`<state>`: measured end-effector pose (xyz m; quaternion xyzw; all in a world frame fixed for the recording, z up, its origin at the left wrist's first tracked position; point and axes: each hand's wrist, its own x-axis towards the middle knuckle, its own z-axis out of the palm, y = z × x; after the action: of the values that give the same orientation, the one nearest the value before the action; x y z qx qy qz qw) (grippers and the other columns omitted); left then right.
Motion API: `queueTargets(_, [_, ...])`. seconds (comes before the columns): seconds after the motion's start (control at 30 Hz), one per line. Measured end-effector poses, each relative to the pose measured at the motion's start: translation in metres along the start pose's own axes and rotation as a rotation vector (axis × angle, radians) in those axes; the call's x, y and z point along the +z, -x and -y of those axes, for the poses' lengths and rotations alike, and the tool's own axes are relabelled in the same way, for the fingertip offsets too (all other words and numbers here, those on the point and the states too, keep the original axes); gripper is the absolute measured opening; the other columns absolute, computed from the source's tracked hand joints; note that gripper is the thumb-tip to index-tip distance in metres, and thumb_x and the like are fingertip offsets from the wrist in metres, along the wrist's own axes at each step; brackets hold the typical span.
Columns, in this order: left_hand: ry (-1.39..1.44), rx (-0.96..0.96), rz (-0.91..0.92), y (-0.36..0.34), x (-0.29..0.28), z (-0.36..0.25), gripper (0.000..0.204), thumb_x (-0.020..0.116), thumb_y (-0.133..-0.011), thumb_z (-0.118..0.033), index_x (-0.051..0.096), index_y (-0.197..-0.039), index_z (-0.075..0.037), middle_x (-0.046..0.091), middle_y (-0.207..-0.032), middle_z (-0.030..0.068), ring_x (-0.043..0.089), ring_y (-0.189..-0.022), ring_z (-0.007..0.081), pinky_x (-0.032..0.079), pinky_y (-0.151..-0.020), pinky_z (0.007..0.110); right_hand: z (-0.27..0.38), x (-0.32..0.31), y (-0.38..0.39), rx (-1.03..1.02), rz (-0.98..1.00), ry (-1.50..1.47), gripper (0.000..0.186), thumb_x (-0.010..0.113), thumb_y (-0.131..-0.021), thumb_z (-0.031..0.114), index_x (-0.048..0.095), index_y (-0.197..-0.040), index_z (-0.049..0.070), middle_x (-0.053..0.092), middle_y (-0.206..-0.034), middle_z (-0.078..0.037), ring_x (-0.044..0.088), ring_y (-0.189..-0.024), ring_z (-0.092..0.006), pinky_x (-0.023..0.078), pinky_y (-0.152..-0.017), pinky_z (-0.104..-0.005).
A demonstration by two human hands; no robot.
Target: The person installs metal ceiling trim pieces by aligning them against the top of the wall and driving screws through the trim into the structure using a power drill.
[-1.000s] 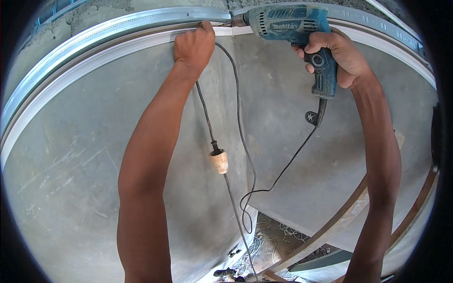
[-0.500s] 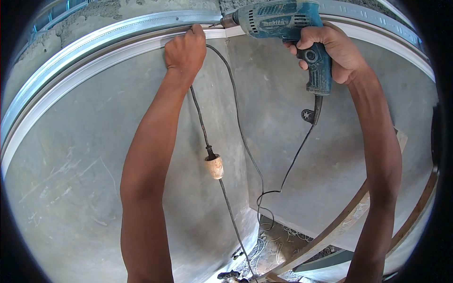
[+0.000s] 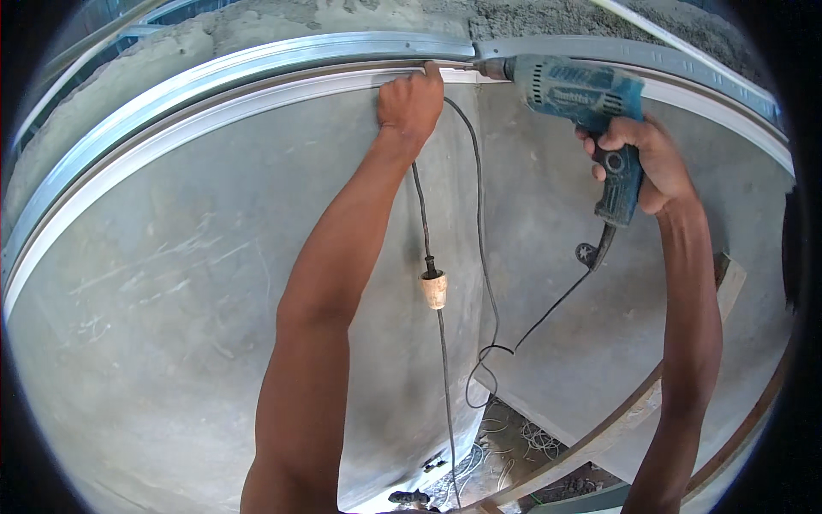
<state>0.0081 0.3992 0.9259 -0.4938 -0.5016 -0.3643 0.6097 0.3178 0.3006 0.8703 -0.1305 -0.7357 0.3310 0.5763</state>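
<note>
Teal and black, the drill (image 3: pixel 582 90) sits high up, near the corner where two grey walls meet. From where I stand, the right hand (image 3: pixel 655 163) is wrapped around its handle, fingers curled at the trigger side. The chuck faces left, and a thin bit (image 3: pixel 465 66) runs out of it toward the left hand (image 3: pixel 411 107), whose raised fingertip is right by it. That hand is folded nearly into a fist against the white trim (image 3: pixel 282 93); I can't tell what its hidden fingers hold. Dark cord (image 3: pixel 481 214) passes behind it, showing on both sides. One length drops to a pale tan connector (image 3: pixel 434 291) with a black plug in its top; the other hangs in a loop and leads back to the drill.

Behind all this rise the left wall (image 3: pixel 163 300) and the right wall (image 3: pixel 556 231), smooth and grey. A shiny metal track (image 3: pixel 342 45) bends above the trim, with rough concrete (image 3: pixel 556 21) over it. Lower down, a wooden beam (image 3: pixel 634 407) slants across, and beyond it pale wires (image 3: pixel 541 439) lie tangled on the floor (image 3: pixel 507 428).
</note>
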Motion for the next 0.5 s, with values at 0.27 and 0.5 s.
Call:
queueTargets(0.27, [-0.049, -0.113, -0.042, 0.042, -0.040, 0.062, 0.032, 0.060, -0.096, -0.037, 0.065, -0.127, -0.032, 0.073, -0.083, 0.0104, 0.072, -0.073, 0.0327, 0.055, -0.062, 0.048, -0.005, -0.012, 0.018, 0.059, -0.080, 0.002, 0.035, 0.062, -0.075, 0.012, 0.064, -0.105, -0.006, 0.065, -0.091, -0.012, 0.060, -0.072, -0.0148, 0.054, -0.057, -0.0284])
queueTargets(0.5, [-0.111, -0.110, -0.146, 0.063, -0.082, 0.116, 0.030, 0.063, -0.093, -0.046, 0.069, -0.119, -0.032, 0.072, -0.077, 0.0106, 0.070, -0.069, 0.0338, 0.052, -0.056, 0.047, -0.007, 0.005, 0.009, 0.021, 0.031, 0.032, 0.035, 0.065, -0.076, 0.014, 0.065, -0.105, -0.006, 0.066, -0.090, -0.010, 0.060, -0.062, -0.0145, 0.054, -0.057, -0.0265])
